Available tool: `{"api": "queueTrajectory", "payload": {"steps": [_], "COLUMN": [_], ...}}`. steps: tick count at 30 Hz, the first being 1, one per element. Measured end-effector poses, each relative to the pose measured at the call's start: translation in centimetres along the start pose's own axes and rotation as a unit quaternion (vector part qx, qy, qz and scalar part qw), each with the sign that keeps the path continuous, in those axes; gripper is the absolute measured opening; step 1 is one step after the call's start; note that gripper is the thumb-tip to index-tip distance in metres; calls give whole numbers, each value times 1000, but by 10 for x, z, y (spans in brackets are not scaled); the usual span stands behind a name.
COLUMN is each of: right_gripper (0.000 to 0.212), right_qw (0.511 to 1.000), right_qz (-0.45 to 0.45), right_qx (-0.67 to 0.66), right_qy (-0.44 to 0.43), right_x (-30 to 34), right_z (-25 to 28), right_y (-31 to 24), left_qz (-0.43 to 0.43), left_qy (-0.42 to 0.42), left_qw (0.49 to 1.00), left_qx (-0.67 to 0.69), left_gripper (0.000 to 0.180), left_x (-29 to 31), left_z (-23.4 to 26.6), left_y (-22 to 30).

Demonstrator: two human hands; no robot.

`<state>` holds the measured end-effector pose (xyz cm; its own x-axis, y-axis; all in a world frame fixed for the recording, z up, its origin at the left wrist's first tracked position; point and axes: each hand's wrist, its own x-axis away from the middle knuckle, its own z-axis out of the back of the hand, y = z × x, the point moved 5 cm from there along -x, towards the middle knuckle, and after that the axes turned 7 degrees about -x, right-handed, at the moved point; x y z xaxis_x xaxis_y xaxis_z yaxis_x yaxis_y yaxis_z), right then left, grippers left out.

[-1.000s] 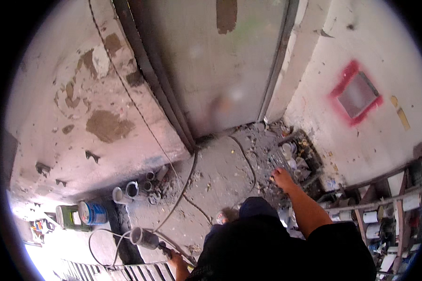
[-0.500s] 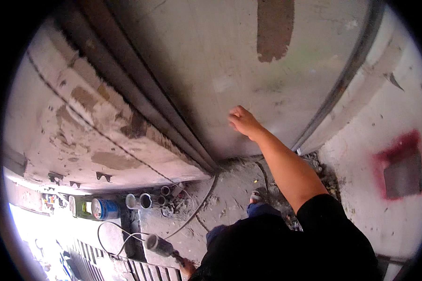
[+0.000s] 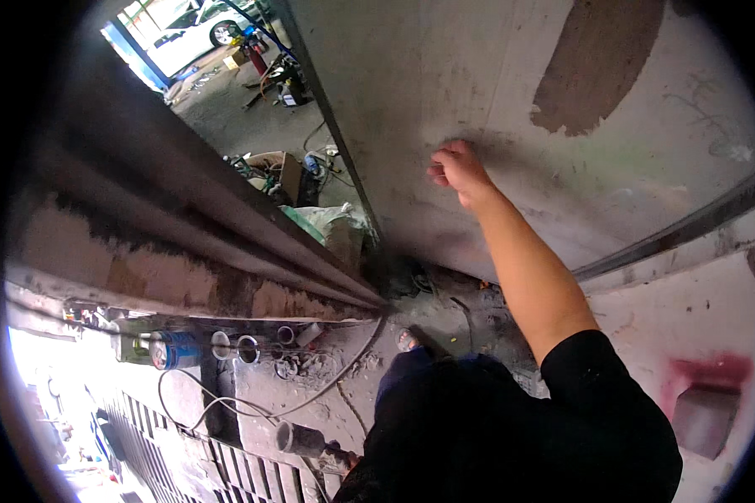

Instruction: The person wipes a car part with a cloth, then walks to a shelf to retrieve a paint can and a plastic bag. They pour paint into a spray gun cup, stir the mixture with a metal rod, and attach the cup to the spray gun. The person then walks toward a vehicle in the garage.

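Note:
My right hand [image 3: 461, 170], its fingers curled in and nothing seen in them, is held against the grey door panel [image 3: 445, 75]. A brown bare patch [image 3: 596, 71] marks the panel to the right of the hand. Low on the left, my left hand [image 3: 354, 460] is mostly hidden by my body. It is closed on what looks like a spray gun [image 3: 334, 455] with a grey cup [image 3: 300, 438] pointing left. A thin pale hose [image 3: 327, 394] loops over the floor near the gun.
Left of the doorway runs a dark frame [image 3: 218, 226]. Tins [image 3: 174, 350] and cups [image 3: 248, 349] stand beyond it. Slatted grating [image 3: 252, 469] lies below. Through the gap show a white car [image 3: 197, 38], a cardboard box [image 3: 287, 176] and sacks [image 3: 335, 225]. A wall with a red-edged grey box [image 3: 706, 419] stands right.
The door panel has swung open to the right, with my right hand on it. A gap onto a workshop now shows at the left. My left hand still holds the spray gun low down.

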<state>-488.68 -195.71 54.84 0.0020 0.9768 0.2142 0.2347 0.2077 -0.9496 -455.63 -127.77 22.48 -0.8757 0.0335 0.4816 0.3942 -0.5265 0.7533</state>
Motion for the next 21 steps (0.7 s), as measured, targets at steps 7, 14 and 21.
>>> {"api": "queueTrajectory", "payload": {"steps": [7, 14, 21], "right_gripper": [31, 26, 45], "right_qw": [978, 965, 969], "right_qz": [40, 104, 42], "right_qx": [179, 141, 127], "right_qy": [97, 193, 209], "right_x": [-74, -178, -263], "right_z": [54, 87, 164], "right_y": [-28, -63, -94], "left_qz": [23, 28, 45], "left_qy": [15, 44, 68], "left_qw": [1000, 999, 997], "left_qx": [-16, -15, -5], "left_gripper": [20, 20, 21], "left_x": [12, 43, 102], "left_z": [-47, -122, -233], "left_y": [28, 59, 79]}}
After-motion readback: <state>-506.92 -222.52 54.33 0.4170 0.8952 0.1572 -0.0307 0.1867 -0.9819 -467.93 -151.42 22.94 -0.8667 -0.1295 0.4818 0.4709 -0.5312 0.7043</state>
